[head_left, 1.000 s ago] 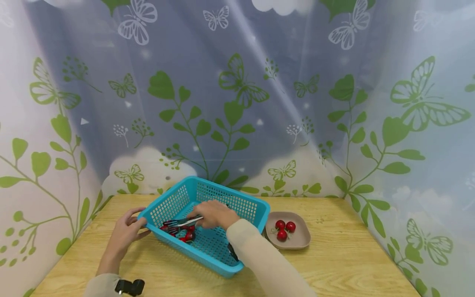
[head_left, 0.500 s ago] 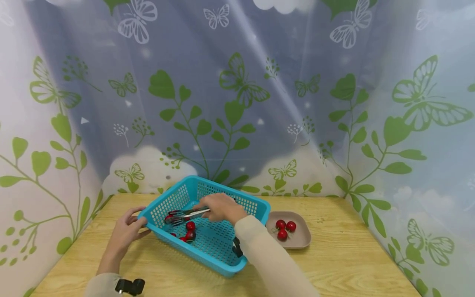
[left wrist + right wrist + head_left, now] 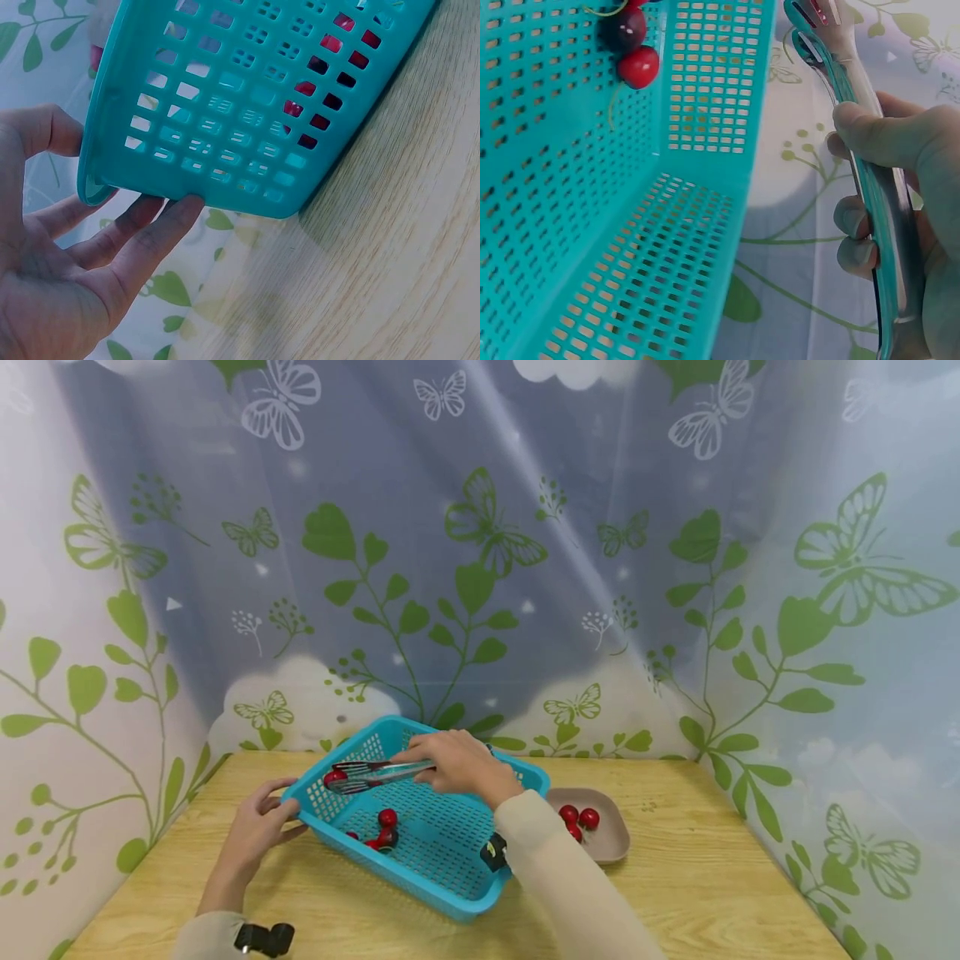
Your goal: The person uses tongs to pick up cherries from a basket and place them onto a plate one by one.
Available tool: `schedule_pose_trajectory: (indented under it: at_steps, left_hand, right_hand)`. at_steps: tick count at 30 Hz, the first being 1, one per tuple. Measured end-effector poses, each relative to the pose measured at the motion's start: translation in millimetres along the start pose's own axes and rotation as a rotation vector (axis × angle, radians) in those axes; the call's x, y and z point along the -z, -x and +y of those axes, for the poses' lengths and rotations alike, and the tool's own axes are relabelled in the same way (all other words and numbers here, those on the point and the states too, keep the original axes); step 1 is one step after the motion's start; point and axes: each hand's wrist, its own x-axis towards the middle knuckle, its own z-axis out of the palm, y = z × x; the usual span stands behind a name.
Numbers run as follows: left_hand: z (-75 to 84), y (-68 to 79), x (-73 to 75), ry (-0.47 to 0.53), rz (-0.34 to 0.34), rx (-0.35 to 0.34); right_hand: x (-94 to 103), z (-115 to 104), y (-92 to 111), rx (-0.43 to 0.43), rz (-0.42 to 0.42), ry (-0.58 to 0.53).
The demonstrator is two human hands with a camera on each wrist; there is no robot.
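My left hand point(image 3: 255, 822) holds the left corner of a blue plastic basket point(image 3: 442, 837), thumb at the rim and fingers against the outer wall in the left wrist view. Over the basket, my right hand point(image 3: 461, 764) grips metal tongs point(image 3: 891, 247). Their fork-like ends hold a red cherry point(image 3: 335, 778) near the basket's left side, above its floor. Several more cherries point(image 3: 387, 817) lie inside by the front wall; a dark one point(image 3: 622, 31) and a bright red one show in the right wrist view.
Right of the basket stands a beige square plate point(image 3: 617, 842) with red cherries point(image 3: 589, 818), partly covered by the right sleeve. Both stand on a wood-grain table point(image 3: 712, 893). A curtain point(image 3: 570, 635) printed with butterflies and leaves hangs behind and at both sides.
The tongs have risen from among the cherries with one cherry between their ends. My right hand has moved up and slightly right; my left hand keeps its place on the basket.
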Motion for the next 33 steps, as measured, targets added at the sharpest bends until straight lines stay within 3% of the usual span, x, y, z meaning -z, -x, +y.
schedule_pose_trajectory:
  at_steps: [7,16,25,33]
  left_hand:
    - [-0.8,0.4,-0.6,0.007,-0.006,0.001]
    - [-0.5,0.4,-0.1,-0.008,-0.007,-0.008]
    - [-1.8,-0.5,0.3,-0.014,-0.009,0.001]
    - [-2.4,-0.3,1.8,-0.006,-0.013,-0.026]
  right_hand:
    - [15.3,2,12,0.036,0.047,0.02]
    - [29.2,14,40,0.081,0.132,-0.034]
    - [31.4,29,70,0.121,0.222,-0.081]
    - [31.0,44,106,0.059,0.285,-0.04]
